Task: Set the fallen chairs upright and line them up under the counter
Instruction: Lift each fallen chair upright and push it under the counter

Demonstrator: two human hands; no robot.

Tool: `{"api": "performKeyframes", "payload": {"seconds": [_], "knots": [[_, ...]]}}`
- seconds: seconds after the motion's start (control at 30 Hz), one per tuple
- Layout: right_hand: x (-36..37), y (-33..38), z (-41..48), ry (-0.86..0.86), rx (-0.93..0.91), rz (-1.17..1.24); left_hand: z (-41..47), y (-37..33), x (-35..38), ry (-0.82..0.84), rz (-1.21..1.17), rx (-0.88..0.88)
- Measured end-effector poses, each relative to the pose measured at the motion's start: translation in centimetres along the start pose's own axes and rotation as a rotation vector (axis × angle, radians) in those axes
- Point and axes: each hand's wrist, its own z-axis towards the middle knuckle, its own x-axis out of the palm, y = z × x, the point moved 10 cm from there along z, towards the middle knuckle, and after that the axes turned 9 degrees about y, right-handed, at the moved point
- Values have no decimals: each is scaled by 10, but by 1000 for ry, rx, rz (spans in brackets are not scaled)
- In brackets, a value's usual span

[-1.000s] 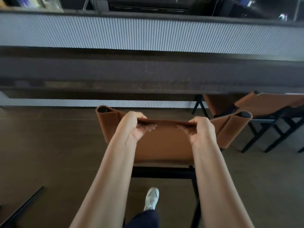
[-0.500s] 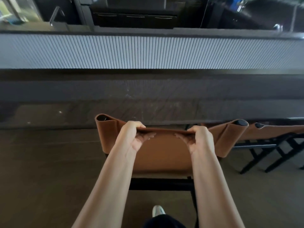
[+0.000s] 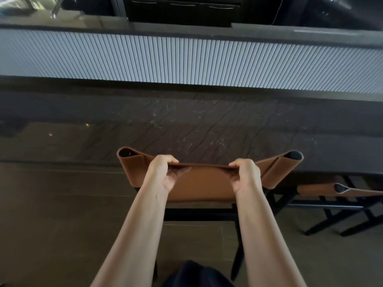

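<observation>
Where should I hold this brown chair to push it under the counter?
Its backrest top edge, from behind, hands spread wide, as the left hand and right hand do. The chair stands upright, back toward you; a wide hold should steer straight.

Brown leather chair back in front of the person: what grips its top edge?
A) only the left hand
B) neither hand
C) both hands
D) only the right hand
C: the left hand and the right hand each curl over the top edge of the brown leather chair back.
</observation>
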Motion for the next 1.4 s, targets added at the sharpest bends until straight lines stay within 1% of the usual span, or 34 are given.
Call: {"api": "performKeyframes", "payload": {"seconds": [0.17,0.33,0.53,0.7,0.83,0.97,1.13,1.23,1.4], "knots": [[-16,-29,19,7,92,-38,18,23,-25,-41,-31,-46],[-12,-25,26,14,73,-60,28,19,-24,9,-21,-46],[-11,-25,25,-27,65,-74,29,17,-26,35,0,-75],[-20,-36,21,-58,41,-51,25,24,-35,-10,-37,-175],[-19,-46,15,22,62,-76,20,31,-45,-22,-102,-249],[-26,-51,11,28,36,-30,11,42,-50,-4,-81,-289],[-42,-63,-5,18,28,17,-5,50,-57,13,-1,-302],[-46,-63,-13,12,-12,20,-11,52,-60,45,24,-287],[-49,-64,-18,9,-33,-11,-14,56,-64,55,53,-253]]}}
